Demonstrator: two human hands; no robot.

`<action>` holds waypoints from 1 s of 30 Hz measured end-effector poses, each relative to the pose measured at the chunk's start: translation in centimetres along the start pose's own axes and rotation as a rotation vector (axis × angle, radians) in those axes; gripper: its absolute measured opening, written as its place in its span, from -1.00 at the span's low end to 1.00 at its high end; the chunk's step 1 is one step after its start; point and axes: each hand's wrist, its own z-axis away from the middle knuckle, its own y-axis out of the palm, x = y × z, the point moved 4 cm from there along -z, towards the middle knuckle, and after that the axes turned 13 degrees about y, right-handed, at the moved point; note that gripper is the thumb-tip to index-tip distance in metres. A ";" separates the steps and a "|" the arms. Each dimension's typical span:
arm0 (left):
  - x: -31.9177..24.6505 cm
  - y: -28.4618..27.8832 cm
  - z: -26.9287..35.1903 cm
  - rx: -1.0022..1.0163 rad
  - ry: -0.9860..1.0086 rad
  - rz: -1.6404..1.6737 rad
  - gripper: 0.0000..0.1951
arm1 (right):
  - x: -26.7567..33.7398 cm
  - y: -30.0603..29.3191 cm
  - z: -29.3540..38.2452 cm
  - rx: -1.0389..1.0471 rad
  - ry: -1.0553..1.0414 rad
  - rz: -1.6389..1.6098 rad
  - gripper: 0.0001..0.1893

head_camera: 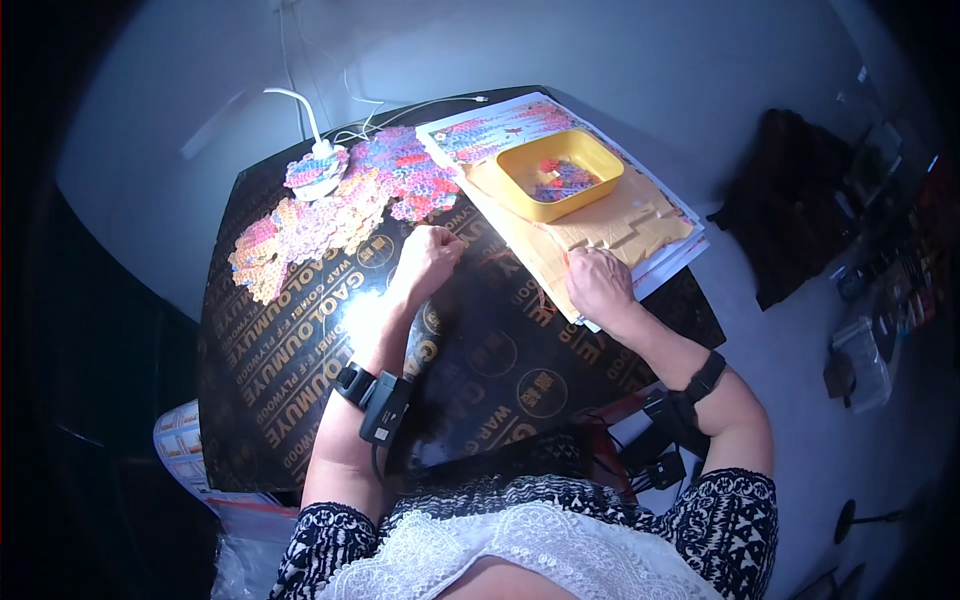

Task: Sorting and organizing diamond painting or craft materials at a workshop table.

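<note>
My left hand (433, 255) is curled just above the dark printed plywood tabletop (480, 390), near the colourful flower-patterned pieces. Its fingertips are folded in, so whatever might be between them is hidden. My right hand (600, 285) rests at the near part of a brown kraft envelope (637, 202), fingers bent together. A small orange-red bit shows beside its fingertips, but its shape and whether it is held are unclear. On the envelope stands a yellow plastic tray (559, 210) with small red and purple flowered pieces (566, 181) inside. Printed floral sheets (480, 127) lie beneath the envelope.
Pink, purple and yellow scalloped pieces (322, 225) spread across the table's left side. Behind them stands a white lamp (322, 150) with a round base and cables (367, 131). Black devices are strapped to both forearms. A dark draped object (787, 202) is beyond the table at right.
</note>
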 end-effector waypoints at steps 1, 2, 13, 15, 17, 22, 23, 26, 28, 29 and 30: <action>-0.2 -0.1 0.2 -0.001 -0.001 -0.001 -0.81 | 0.1 0.0 -0.1 0.000 -0.001 -0.001 -0.82; -0.9 0.0 0.4 -0.014 0.084 -0.031 -0.81 | 0.2 -0.1 -0.1 0.013 -0.013 0.012 -0.82; -4.5 2.5 2.0 0.368 0.529 0.266 -0.48 | 3.5 -1.7 6.0 -0.018 -0.495 -0.234 -0.88; -4.7 3.5 2.8 0.510 0.590 0.064 -0.40 | 3.8 -2.0 6.7 -0.010 -0.495 -0.265 -0.86; -4.7 3.9 3.0 0.453 0.733 -0.011 -0.49 | 3.8 -2.2 7.2 -0.021 -0.486 -0.302 -0.86; -3.6 3.7 2.7 0.301 0.602 -0.144 -0.82 | 3.1 -2.4 7.5 -0.007 -0.428 -0.358 -0.87; -3.5 3.7 2.6 0.289 0.560 -0.145 -0.83 | 2.8 -2.5 7.4 -0.005 -0.413 -0.387 -0.87; -3.2 3.8 2.2 0.263 0.562 -0.182 -0.84 | 1.2 -3.8 5.7 -0.071 -0.342 -0.385 -0.85; -3.6 4.2 1.6 0.254 0.580 -0.215 -0.84 | -0.9 -5.0 4.0 -0.078 -0.196 -0.401 -0.83; -3.8 4.3 1.4 0.239 0.598 -0.252 -0.84 | -1.9 -5.6 3.2 -0.043 -0.115 -0.445 -0.82; -3.9 4.3 1.2 0.234 0.600 -0.261 -0.83 | -2.4 -6.0 2.6 -0.041 -0.058 -0.392 -0.83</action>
